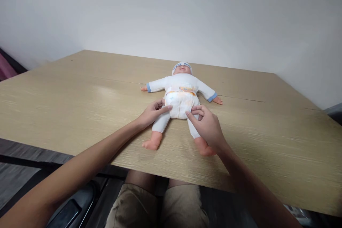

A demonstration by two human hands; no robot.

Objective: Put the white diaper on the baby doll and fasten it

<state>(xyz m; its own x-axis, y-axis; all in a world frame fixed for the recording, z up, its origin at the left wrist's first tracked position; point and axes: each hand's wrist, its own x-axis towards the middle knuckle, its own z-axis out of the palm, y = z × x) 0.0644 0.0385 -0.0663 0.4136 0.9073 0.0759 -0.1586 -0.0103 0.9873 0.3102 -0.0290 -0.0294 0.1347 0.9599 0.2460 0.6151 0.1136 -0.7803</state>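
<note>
Plain white wall [171,14] rises behind a wood-grain table [66,103], whose near edge runs across the person's lap and khaki shorts [136,205]. On the tabletop, near the middle, a baby doll [183,81] lies on its back, arms spread wide and feet toward the person. That placement seems to put both hips within equal reach. A white disposable diaper [179,104] sits around the doll's hips over the white outfit, with an orange-marked band at the belly.

The left hand [151,114] pinches the diaper's edge on one side, thumb over the front and fingers tucked at the hip, partly hidden. The right hand [207,124] closes thumb and fingertips on the opposite leg edge. Holding matching points likely keeps the soft material level and the doll from turning.

The doll's legs run out below the diaper, between the forearms; the right hand covers part of one leg. A white cap [181,65] with blue lettering comes down over the doll's upper face. Below the table, at lower left, a dark, phone-like object [64,215] rests on a grey seat [84,199]; what it is, I cannot tell.
</note>
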